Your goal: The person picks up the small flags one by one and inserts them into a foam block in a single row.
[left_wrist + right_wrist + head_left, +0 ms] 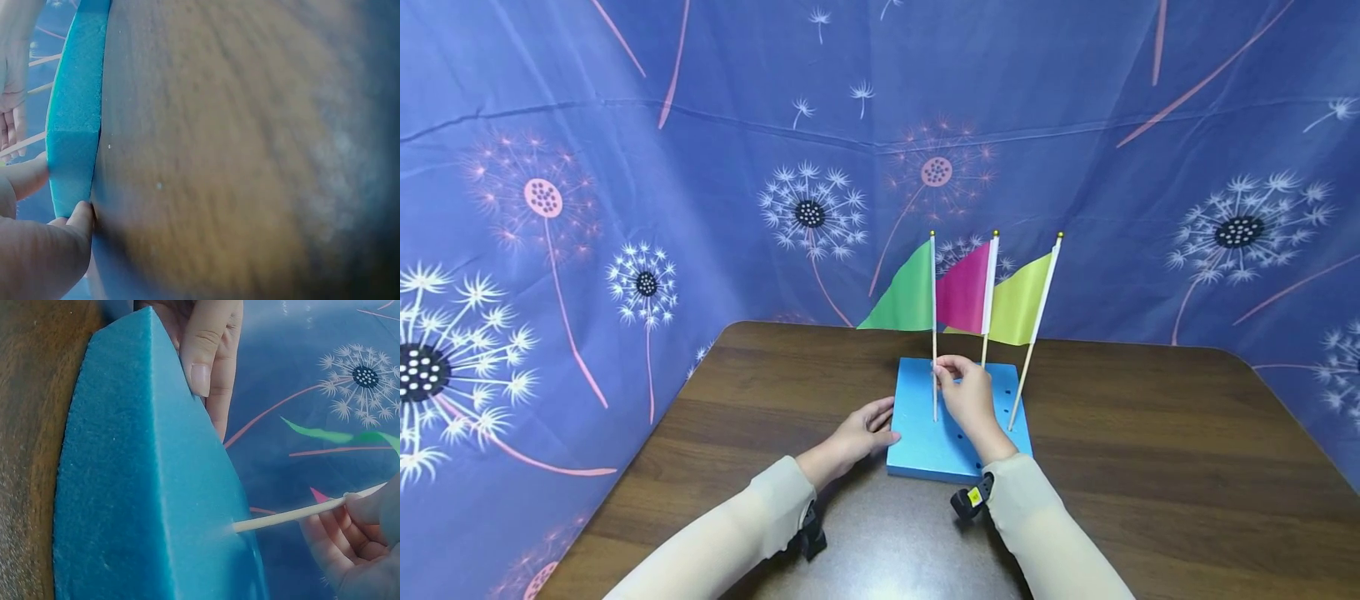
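Note:
A light-blue foam block (pixel 917 446) with rows of small dark holes lies on the table. My right hand (pixel 966 396) pinches the wooden stick of a green flag (pixel 913 292) between thumb and fingers. In the right wrist view the lower end of this stick (pixel 281 518) meets the block's top face; I cannot tell how deep it sits. My left hand (pixel 861 433) rests against the block's left side, fingers fairly straight, thumb at its edge. A magenta flag (pixel 966 290) and a yellow flag (pixel 1022 300) stand in the block, the yellow one leaning right.
The brown wooden table (pixel 1150 450) spreads out on both sides of the block. Behind it hangs a blue cloth (pixel 715 167) printed with dandelions. A small black camera (pixel 972 497) is strapped to my right wrist, another (pixel 811 533) to my left.

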`<state>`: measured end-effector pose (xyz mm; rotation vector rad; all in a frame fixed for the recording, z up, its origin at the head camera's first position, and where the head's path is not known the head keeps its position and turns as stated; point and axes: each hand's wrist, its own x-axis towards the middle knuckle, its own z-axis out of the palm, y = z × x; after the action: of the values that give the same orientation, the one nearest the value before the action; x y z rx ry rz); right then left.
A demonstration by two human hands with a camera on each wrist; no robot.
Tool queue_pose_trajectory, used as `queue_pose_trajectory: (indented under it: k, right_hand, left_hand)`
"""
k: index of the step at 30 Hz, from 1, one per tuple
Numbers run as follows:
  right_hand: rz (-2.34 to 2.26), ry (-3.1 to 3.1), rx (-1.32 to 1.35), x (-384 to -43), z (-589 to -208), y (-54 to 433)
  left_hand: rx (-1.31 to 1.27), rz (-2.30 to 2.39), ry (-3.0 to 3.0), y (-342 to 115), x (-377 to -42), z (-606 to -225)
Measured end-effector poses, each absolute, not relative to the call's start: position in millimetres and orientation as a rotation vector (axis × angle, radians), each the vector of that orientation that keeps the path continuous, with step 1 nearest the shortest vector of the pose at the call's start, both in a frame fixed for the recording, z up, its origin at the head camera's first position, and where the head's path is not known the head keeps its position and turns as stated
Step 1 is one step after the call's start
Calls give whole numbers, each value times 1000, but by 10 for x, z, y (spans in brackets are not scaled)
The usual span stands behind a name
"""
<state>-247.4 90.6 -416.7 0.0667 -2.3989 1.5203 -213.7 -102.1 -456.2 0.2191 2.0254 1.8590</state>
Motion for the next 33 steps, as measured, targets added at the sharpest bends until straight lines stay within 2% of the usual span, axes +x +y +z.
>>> queue_pose_trajectory:
  k: [18,33]
  right_hand:
    - [1433,-2388,34,-2394,-4106,914]
    - [1326,-2418,130,-2282,-4088,985]
  left_hand:
    - [255,1886,1998,-1004,-2140,-4553]
    - [180,1881,2028,-1023,-2147,-4542]
